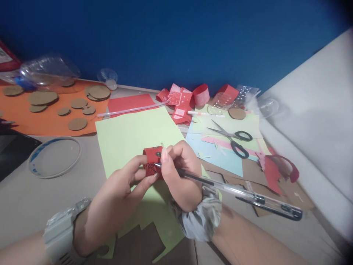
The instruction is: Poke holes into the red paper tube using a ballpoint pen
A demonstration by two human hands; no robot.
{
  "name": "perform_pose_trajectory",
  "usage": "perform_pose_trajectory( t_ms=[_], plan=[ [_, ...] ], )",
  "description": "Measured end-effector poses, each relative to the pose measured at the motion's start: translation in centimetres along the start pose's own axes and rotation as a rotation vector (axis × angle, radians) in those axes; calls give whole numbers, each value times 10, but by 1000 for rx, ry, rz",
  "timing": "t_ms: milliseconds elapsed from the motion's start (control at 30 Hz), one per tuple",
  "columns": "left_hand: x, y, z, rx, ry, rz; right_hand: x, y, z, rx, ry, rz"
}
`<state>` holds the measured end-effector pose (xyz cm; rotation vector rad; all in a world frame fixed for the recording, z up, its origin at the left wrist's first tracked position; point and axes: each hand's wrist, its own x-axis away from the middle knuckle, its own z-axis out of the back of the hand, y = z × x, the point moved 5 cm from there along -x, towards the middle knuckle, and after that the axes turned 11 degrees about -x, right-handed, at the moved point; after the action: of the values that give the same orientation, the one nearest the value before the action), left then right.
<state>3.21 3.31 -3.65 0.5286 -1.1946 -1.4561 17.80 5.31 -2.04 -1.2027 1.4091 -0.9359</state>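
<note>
Between the fingers and thumb of my left hand (121, 191) is a small red paper roll (150, 154) with black marks drawn on its front. My right hand (182, 173) is closed around a clear pen (234, 191) with a black grip, and its tip touches or nearly touches the marked side of the roll. Several right fingers are curled and partly hidden. Under both hands lies a light green paper sheet (132, 129) with a cut-out lower edge.
Scissors (231, 138) lie on coloured paper scraps at the right. Cardboard discs (77, 124) rest on orange paper (55, 119) at the left, near a clear plastic bottle (49, 70) and a tape-like ring (55, 175). Red paper pieces (182, 99) sit by the blue wall.
</note>
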Motion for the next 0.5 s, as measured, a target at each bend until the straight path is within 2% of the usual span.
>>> perform_pose_trajectory(
  t_ms=[167,500],
  plan=[
    [0,-1,0,-11,1,-3,-1,-3,-2,-20,-52,4],
    [1,0,0,-15,-6,0,-1,-3,-2,-42,-60,14]
  ],
)
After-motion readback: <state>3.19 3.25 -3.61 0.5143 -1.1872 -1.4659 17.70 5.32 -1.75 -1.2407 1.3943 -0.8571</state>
